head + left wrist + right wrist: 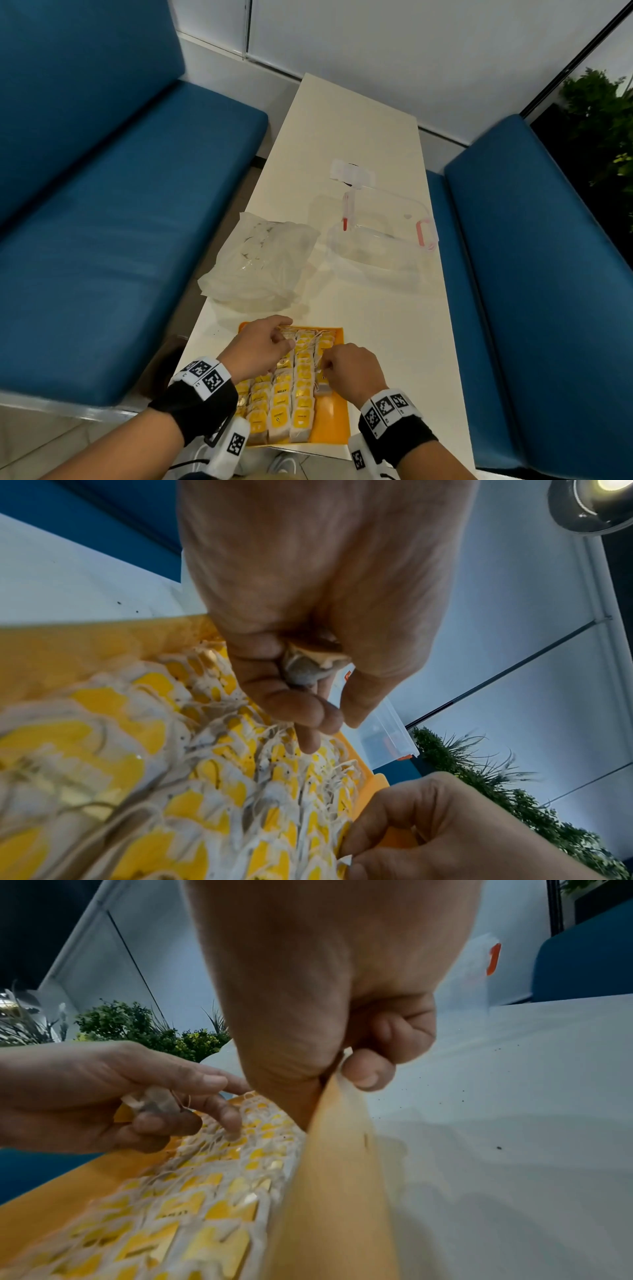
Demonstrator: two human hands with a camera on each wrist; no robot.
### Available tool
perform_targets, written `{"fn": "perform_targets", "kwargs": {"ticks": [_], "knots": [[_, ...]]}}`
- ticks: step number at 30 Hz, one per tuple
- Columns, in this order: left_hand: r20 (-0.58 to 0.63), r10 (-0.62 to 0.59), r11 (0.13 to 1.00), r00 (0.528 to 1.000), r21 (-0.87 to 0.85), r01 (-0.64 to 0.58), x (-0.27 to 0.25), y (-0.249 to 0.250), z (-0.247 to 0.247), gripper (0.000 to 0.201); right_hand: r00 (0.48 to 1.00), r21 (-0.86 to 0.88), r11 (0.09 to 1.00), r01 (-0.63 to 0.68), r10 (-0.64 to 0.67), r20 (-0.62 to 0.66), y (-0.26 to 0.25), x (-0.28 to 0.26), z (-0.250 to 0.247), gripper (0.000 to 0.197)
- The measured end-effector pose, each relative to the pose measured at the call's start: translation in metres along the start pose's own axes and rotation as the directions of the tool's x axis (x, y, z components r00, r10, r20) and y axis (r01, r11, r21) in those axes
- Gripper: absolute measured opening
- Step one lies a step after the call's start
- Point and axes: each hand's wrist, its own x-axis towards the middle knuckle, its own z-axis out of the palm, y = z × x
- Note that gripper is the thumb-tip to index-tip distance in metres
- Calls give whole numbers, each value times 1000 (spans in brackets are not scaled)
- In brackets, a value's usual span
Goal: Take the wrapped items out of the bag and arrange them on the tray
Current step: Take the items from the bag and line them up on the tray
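An orange tray (334,421) at the table's near edge holds several rows of yellow-and-white wrapped tea bags (291,394) with strings. My left hand (270,342) hovers over the tray's far left. It holds a small pale wrapped item (304,669) in its curled fingers, while one finger reaches down onto the rows. My right hand (346,368) is at the right column and pinches a wrapped tea bag (339,1150) between thumb and fingers. The crumpled clear plastic bag (260,260) lies just beyond the tray.
A clear plastic container (380,246) with red clips and a raised lid sits to the right of the bag. The narrow white table (394,342) runs between two blue benches (102,240) (548,274). A green plant (599,120) stands at the far right.
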Motion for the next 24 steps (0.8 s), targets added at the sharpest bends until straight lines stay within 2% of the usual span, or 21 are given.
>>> {"fn": "perform_targets", "kwargs": {"ticks": [5, 7, 9, 11, 14, 16, 19, 22, 24], "knots": [[-17, 0, 997, 1000, -73, -1, 4, 2, -2, 32, 999, 24, 1000, 9, -8, -41, 3, 3, 1, 23], [-25, -17, 990, 1000, -139, 13, 3, 7, -2, 21, 998, 37, 999, 16, -14, -68, 4, 2, -1, 23], [-16, -58, 965, 998, -258, 51, 3, 11, -4, 24, 993, 55, 998, 31, -25, -113, 4, 0, -6, 25], [39, -116, 893, 992, -434, 121, 2, 15, -6, 34, 984, 78, 996, 46, -31, -176, 1, -3, -15, 29], [143, -177, 716, 974, -661, 227, 0, 22, -10, 50, 967, 225, 971, 80, -21, -255, -9, -8, -34, 25], [177, -171, 631, 969, -736, 246, -1, 27, -10, 57, 977, 462, 881, 101, 1, -215, -21, -10, -46, 21], [176, -138, 597, 975, -771, 224, -2, 33, -8, 63, 990, 722, 682, 112, -16, -138, -40, -14, -59, 24], [164, -119, 559, 979, -804, 203, -1, 36, -6, 63, 986, 753, 642, 143, -31, -161, -50, -13, -61, 30], [143, -118, 570, 983, -800, 185, 0, 35, -6, 62, 985, 763, 634, 127, 10, -172, -53, -10, -57, 28]]}}
